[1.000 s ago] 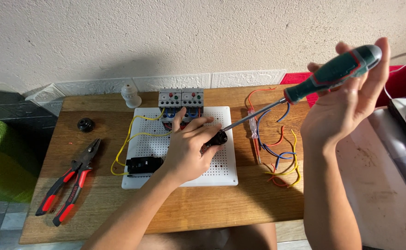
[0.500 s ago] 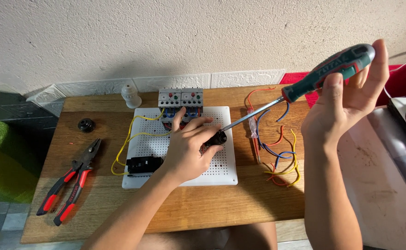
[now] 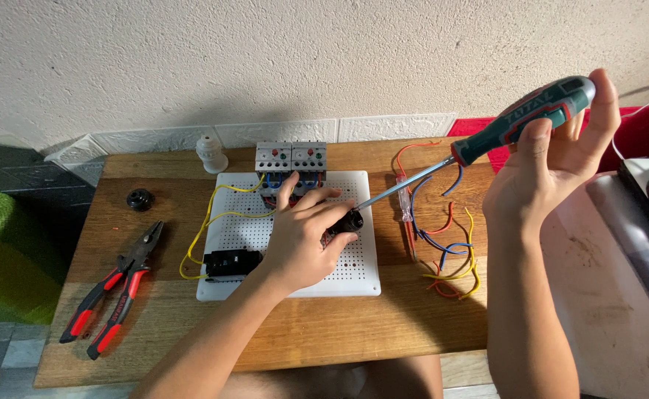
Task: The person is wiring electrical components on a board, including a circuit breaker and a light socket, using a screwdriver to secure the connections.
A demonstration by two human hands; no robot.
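**Inspector:** Right hand [image 3: 554,159], upper right of the head view: fingers curled around the green and black handle of a long screwdriver [image 3: 520,118], thumb laid along the grip. The shaft slants down to centre frame, and its tip meets a small black component [image 3: 348,222].

**Clerk:** And the other hand?

**Inspector:** Left hand [image 3: 302,236], centre frame, lies on the white perforated board [image 3: 354,273]. Fingers are pressed onto the black component, holding it against the board; index finger reaches toward the two grey modules [image 3: 291,157] at the board's upper edge.

**Clerk:** State of the assembly?

**Inspector:** Partly built, in my judgement. The two grey modules are mounted. A black rectangular block [image 3: 232,262] sits at the board's lower left. Yellow wires [image 3: 210,222] loop from the modules to that block. The small black component appears to be at the fastening stage; I cannot tell whether its screw is seated.

**Clerk:** Outstanding items?

**Inspector:** A loose tangle of red, blue and yellow wires [image 3: 446,244] lies on the wooden table [image 3: 384,332], right of the board, unconnected. Red-handled pliers [image 3: 114,284] rest at lower left, untouched. A black knob [image 3: 140,199] and a white insulator [image 3: 211,154] stand apart at upper left, not fitted. Most wiring likely remains.
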